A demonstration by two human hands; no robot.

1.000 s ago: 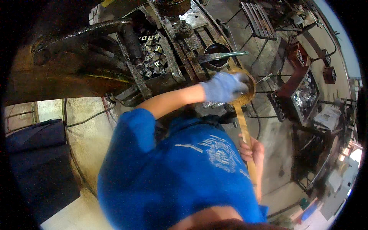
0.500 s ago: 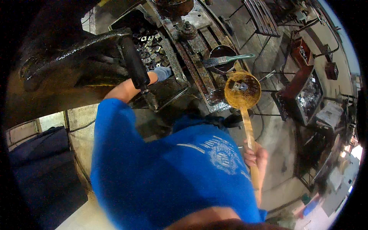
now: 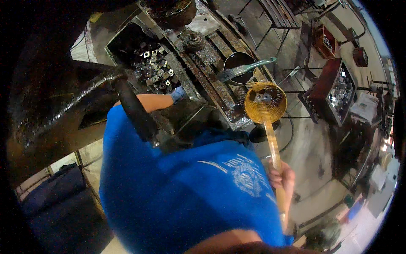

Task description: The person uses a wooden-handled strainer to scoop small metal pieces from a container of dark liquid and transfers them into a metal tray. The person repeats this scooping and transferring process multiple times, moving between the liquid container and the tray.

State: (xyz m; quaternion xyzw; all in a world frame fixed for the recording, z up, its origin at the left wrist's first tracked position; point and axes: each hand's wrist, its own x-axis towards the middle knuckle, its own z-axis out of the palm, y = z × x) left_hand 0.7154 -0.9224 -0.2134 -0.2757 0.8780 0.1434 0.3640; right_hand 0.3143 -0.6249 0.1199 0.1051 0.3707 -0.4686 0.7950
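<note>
My right hand (image 3: 284, 177) is closed round the wooden handle of a yellow woven strainer basket (image 3: 266, 111). A few small metal pieces (image 3: 265, 97) lie in its bowl. My left hand (image 3: 178, 94) wears a blue-grey glove. It reaches in beside a tray (image 3: 113, 45) of loose square metal pieces (image 3: 160, 70), and its fingers are hidden behind the machine's edge. A dark cylindrical lever grip (image 3: 133, 103) crosses in front of my left forearm. Beyond the strainer, a green-handled brush (image 3: 249, 69) rests across a round pot (image 3: 237, 59) of dark liquid.
The oily slotted machine table (image 3: 215, 59) runs between my two hands. A large dark machine arm (image 3: 72, 101) stands at the left. Farther right are a bin (image 3: 323, 91) of metal pieces, a red-brown box (image 3: 325, 41) and a slatted rack (image 3: 277, 15).
The view has shifted, so the machine lever and tray sit farther left. My right hand still holds the strainer. My gloved left hand shows less of itself at the machine's edge.
</note>
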